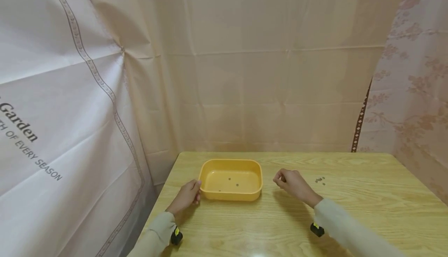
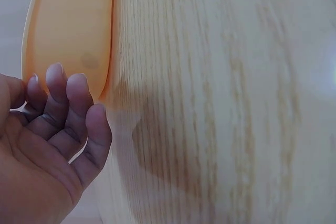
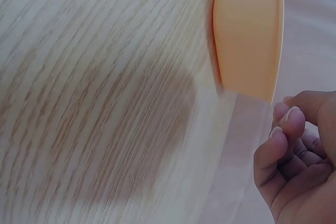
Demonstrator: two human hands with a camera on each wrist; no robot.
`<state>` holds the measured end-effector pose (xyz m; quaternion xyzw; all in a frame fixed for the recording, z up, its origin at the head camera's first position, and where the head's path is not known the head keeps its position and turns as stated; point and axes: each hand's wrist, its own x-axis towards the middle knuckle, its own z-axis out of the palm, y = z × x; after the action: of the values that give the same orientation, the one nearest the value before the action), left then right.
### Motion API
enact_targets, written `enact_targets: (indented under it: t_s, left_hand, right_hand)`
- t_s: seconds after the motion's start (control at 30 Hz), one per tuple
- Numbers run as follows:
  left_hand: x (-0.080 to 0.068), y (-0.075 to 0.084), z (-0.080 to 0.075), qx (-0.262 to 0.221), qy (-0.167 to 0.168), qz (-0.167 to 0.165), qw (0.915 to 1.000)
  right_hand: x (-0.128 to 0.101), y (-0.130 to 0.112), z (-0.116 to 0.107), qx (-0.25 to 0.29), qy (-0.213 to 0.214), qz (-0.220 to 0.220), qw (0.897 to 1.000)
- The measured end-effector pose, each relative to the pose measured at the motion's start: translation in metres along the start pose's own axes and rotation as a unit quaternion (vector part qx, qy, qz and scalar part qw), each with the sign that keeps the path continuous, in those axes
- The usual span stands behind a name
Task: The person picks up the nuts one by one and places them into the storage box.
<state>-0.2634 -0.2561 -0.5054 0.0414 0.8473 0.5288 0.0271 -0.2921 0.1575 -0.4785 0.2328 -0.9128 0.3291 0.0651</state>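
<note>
Head view: my left hand rests relaxed against the tray's left end, while my right hand, fingers pinched together, hovers off its right end.

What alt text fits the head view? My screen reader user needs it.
A person's left hand touches the left end of a yellow tray on a wooden table, while the right hand hovers beside it, fingers curled. Small dark bits lie further right.

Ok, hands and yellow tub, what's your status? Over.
Left hand touching the tub, fingers relaxed. Right hand fingertips pinched together; contents unclear. Small bits on table. Nothing in the way.
</note>
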Motion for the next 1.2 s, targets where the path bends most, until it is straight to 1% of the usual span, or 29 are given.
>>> enact_targets:
  t_s: [0.17, 0.37, 0.6, 0.83, 1.03, 1.2]
  left_hand:
    - [-0.001, -0.001, 0.000, -0.004, -0.001, 0.001, 1.0000]
    - [0.000, 0.000, 0.000, -0.004, 0.000, -0.003, 1.0000]
    - [0.000, -0.001, -0.001, 0.000, -0.004, 0.002, 1.0000]
    - [-0.001, -0.001, -0.002, 0.001, -0.005, 0.000, 1.0000]
    - [-0.001, -0.001, -0.002, 0.002, -0.006, 0.003, 1.0000]
    - [-0.001, 0.000, -0.001, 0.003, -0.004, 0.005, 1.0000]
  right_hand:
    - [0.001, -0.004, 0.003, 0.009, 0.004, -0.008, 1.000]
    - [0.002, -0.005, 0.007, 0.012, -0.005, -0.012, 1.000]
    - [0.003, -0.008, 0.012, 0.021, -0.010, -0.027, 0.999]
    - [0.003, -0.014, 0.015, 0.023, -0.016, -0.028, 0.999]
    - [0.004, -0.018, 0.016, 0.024, -0.013, -0.044, 0.999]
    - [0.005, -0.020, 0.018, 0.029, -0.022, -0.050, 0.998]
